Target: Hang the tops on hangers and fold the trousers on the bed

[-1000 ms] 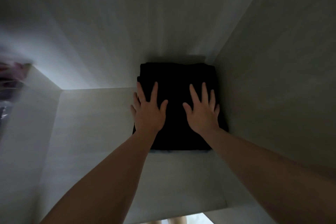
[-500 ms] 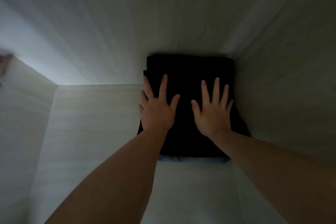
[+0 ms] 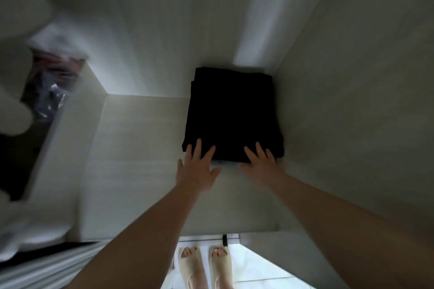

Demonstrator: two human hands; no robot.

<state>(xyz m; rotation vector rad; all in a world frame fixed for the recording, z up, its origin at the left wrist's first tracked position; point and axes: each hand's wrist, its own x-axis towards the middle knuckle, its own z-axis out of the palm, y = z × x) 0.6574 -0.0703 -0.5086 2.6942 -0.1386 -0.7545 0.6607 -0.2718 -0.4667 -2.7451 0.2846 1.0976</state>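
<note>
Item 1. Pair of beige sandals [image 3: 203, 267], worn, at 6 o'clock on a pale tiled floor [image 3: 253, 267], below the shelf's front edge.

Item 2. Left hand [image 3: 196, 171], palm down over the pale wood shelf [image 3: 141, 148]. Its fingers [image 3: 198, 148] are straight and spread, gripping nothing, with the tips lying over the near left corner of the trousers.

Item 3. Right hand [image 3: 261, 166], blurred, palm down, with fingers straight and apart. The tips overlap the near right edge of the trousers. Actual contact cannot be told.

Item 4. Trousers [image 3: 232, 112], at 12 o'clock from both hands. Black, folded into a flat rectangular stack, layered edges showing at the far left. They sit on the shelf close to the right wall [image 3: 352, 124], reaching the back panel [image 3: 164, 42].

Item 5. Blurred clothing [image 3: 51, 91], at 9 o'clock beyond a partition [image 3: 58, 148].
</note>
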